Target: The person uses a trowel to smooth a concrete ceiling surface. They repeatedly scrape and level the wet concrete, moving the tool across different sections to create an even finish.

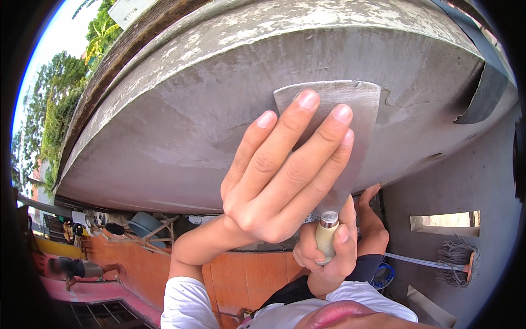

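My right hand (343, 262) is closed around the pale handle of a wide metal scraper (362, 118). Its broad blade is up against the grey cement surface (181, 126) that curves across the view. My left hand (274, 189) has its fingers stretched out, their tips over the face of the blade and covering part of it. How firmly the left fingertips press on the metal cannot be told. Faint patches and streaks mark the cement around the blade, and a small crack shows just right of its edge.
A dark flexible strip (487, 90) hangs at the upper right. Below it, a grey mop (459, 263) rests by the wall opening (446, 222), near a blue bucket (383, 276). A blue-grey tub (147, 227) stands beside wooden poles at left. Another person (82, 268) is farther off.
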Demonstrator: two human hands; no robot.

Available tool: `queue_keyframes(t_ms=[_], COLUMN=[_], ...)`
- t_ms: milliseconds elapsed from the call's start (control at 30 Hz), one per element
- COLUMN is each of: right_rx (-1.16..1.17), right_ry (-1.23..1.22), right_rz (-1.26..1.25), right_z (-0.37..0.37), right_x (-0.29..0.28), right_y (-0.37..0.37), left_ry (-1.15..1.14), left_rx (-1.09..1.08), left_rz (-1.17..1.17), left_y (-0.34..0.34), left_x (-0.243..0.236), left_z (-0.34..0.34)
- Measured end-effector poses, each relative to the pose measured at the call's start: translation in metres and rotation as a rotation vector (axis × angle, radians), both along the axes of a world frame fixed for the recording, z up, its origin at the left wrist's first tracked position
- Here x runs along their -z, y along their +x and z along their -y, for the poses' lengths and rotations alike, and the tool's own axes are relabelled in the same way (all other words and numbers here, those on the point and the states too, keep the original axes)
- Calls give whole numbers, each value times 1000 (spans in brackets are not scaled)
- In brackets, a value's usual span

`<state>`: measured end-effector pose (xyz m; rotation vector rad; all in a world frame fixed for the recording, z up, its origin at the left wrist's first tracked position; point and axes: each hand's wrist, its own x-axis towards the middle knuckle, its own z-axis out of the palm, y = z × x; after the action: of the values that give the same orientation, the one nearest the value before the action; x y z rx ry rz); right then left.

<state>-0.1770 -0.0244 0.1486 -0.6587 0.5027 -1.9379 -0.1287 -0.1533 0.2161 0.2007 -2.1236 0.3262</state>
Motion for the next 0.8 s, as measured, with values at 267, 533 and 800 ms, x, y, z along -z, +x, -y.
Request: queue_keyframes(t_ms=[267, 533, 800], right_rx=[59, 122, -32], right_ry=[-25, -25, -9], right_rz=[-3, -60, -36], right_z=[0, -1, -7], right_x=[-1, -14, -17], right_y=[0, -2, -14], left_ry=[69, 10, 47], left_rx=[-20, -1, -122], left_rz=[89, -19, -47], left_y=[-8, -17, -6], left_x=[-5, -20, -27], left_z=[-9, -8, -12])
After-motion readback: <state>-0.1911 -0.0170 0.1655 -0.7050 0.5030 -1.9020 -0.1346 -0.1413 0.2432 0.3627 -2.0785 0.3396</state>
